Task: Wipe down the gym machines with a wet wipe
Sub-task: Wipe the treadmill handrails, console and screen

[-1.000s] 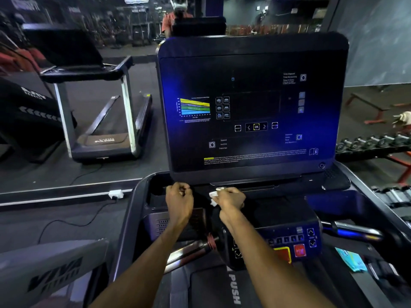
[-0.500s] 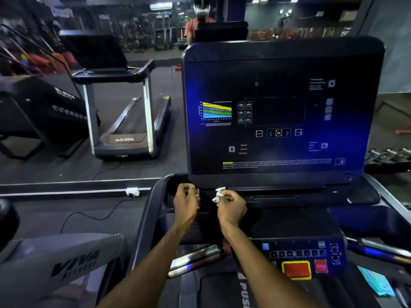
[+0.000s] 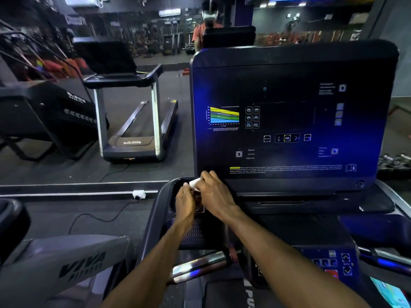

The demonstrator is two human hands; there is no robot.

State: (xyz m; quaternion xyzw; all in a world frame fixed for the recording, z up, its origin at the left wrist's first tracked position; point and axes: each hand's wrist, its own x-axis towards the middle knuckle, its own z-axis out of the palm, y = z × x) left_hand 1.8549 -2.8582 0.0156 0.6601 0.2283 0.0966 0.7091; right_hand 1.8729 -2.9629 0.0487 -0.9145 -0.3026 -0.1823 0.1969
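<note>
I hold a small white wet wipe (image 3: 195, 182) between both hands at the lower left corner of the treadmill's big dark glossy console screen (image 3: 289, 121). My right hand (image 3: 214, 192) has its fingers curled round the wipe, knuckles up, just touching the screen's bottom edge. My left hand (image 3: 185, 202) sits right against it, fingers bent and pinching the wipe's near edge, above the black recessed cup pocket (image 3: 175, 192) in the console tray. Below my forearms runs a shiny chrome handlebar (image 3: 200, 266), and to the right a dark button panel with arrow keys (image 3: 345, 263). In the mirror ahead stands a second black treadmill (image 3: 133, 121).
</note>
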